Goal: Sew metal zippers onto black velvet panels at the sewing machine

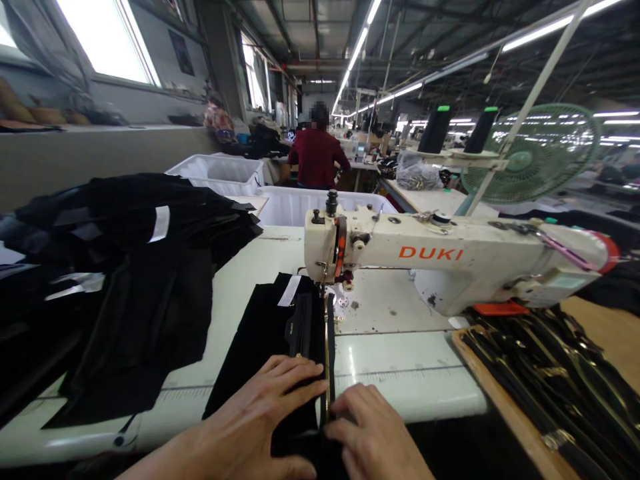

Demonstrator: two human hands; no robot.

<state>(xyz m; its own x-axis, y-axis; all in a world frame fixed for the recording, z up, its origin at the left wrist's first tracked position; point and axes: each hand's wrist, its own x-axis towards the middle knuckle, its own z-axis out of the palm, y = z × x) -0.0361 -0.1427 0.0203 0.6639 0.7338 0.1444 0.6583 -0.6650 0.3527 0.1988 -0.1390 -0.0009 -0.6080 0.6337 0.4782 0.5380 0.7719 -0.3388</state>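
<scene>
A black fabric panel (pixel 250 347) with a white label (pixel 289 291) lies under the head of the sewing machine (pixel 385 243). Along its right edge runs a black zipper (pixel 327 343) with gold teeth, its far end at the presser foot. My left hand (pixel 273 393) rests flat on the panel with its fingers stretched out, fingertips touching the zipper's left side. Nearer to me, my right hand (pixel 367 427) has its thumb and fingers closed on the zipper's right edge. Part of that grip is hidden behind the fingers.
Black fabric pieces (pixel 135 267) are stacked on the left of the table. A wooden tray (pixel 493 383) of gold-toothed zippers stands at the right. White plastic bins (pixel 285 208) sit behind the machine. Thread cones (pixel 434 130) and a green fan (pixel 530 157) are beyond. Further back is a person (pixel 319 157).
</scene>
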